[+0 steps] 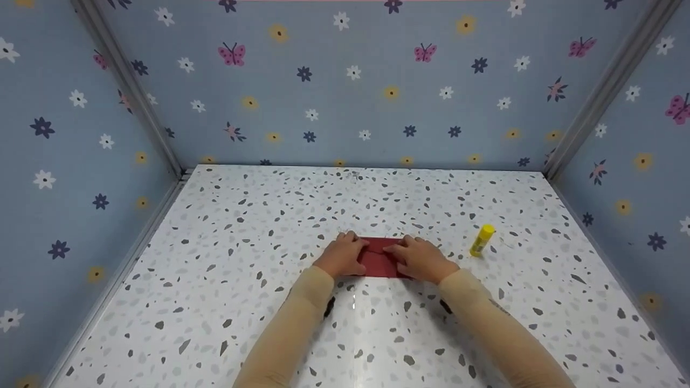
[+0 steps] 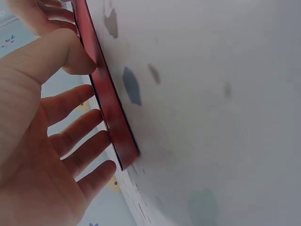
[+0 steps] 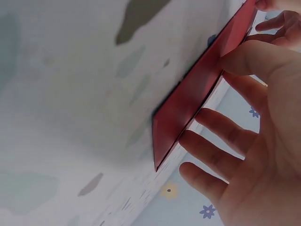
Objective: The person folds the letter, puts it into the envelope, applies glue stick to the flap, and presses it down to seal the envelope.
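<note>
A flat red paper envelope (image 1: pixel 377 264) lies on the speckled tabletop, with a slightly curved flap line across its upper part. My left hand (image 1: pixel 343 256) holds its left side, the thumb on the red face and the other fingers along the far edge. On the right side my right hand (image 1: pixel 426 260) holds it in the same way, its index finger reaching the flap line. In the left wrist view the envelope (image 2: pixel 113 115) stretches past the left fingertips. The right wrist view shows the envelope's corner (image 3: pixel 164 136) beyond the right fingers. Parts under the hands are hidden.
A yellow glue stick (image 1: pixel 482 240) stands on the table (image 1: pixel 259 323) to the right of the right hand. Blue panels (image 1: pixel 334 86) with flowers and butterflies enclose the back and both sides, joined by grey metal posts (image 1: pixel 129 86).
</note>
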Motion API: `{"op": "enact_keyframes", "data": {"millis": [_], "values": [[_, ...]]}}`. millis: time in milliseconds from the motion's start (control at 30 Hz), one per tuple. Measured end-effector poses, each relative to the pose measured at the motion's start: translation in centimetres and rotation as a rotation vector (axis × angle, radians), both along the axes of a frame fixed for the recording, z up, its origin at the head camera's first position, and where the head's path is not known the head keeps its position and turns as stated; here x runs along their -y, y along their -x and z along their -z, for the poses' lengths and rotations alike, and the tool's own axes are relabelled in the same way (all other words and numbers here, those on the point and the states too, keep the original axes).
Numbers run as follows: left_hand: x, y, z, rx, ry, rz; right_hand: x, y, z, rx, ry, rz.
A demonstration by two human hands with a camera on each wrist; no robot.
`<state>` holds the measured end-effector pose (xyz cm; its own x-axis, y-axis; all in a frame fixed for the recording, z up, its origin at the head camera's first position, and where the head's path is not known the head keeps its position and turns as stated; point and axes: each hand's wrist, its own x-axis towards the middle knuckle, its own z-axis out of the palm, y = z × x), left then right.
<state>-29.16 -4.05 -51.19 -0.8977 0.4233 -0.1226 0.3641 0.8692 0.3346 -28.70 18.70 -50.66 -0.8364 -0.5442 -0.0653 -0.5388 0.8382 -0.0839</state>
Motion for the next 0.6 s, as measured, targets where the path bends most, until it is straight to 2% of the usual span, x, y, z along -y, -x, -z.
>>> {"op": "enact_keyframes", "data": {"millis": [267, 600], "values": [[-0.26, -0.39, 0.11, 0.035, -0.021, -0.015, 0.75, -0.03, 0.28, -0.015, -0.036, 0.017], [-0.56, -0.60, -0.02, -0.015, 0.032, 0.036, 0.99, -0.35, 0.43, -0.050, -0.074, -0.026]]}}
